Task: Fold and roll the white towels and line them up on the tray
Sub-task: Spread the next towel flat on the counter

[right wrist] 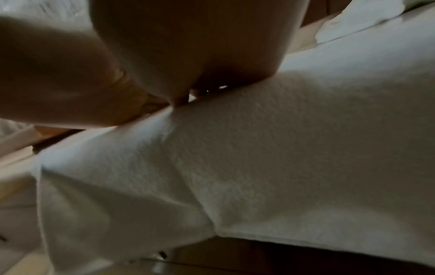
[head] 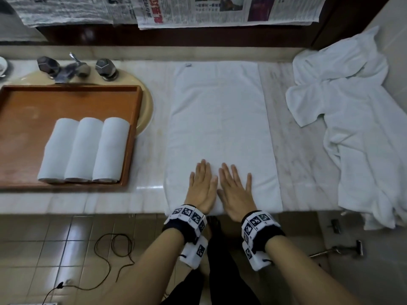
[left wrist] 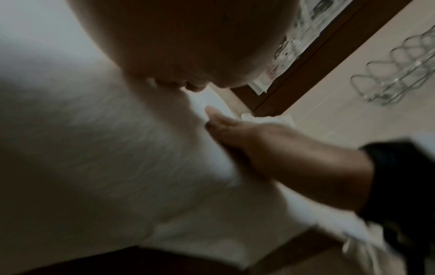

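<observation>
Towel [head: 218, 128], white and folded into a long strip, lies flat on the pale marble counter [head: 152, 190], running from the wall side at 12 o'clock down to the counter's front edge at 6 o'clock, where its near end reaches the lip. Both hands lie flat on that near end, side by side and nearly touching. The left hand [head: 201, 186] has its fingers straight and together, palm down on the cloth; the right hand [head: 236, 190] lies the same way just at its 3 o'clock, fingers slightly spread. Neither hand pinches or curls round the fabric. Both wrist views are dim and blurred, showing little beyond terry cloth beneath a palm.

At 9 o'clock from the towel sits a wooden tray [head: 72, 93], resting partly over a cream basin. Three rolled towels [head: 84, 149] lie on it side by side, touching, their long axes running from 12 to 6, close to the tray's right wall. Beyond the tray, at 12 o'clock from it, stands a metal tap [head: 77, 67] with two faceted knobs.

At 3 o'clock from the flat towel, well apart from it, a heap of loose white towels [head: 356, 128] is crumpled on the counter and hangs over the front edge. Newspapers [head: 220, 9] hang along the wall at 12 o'clock.
</observation>
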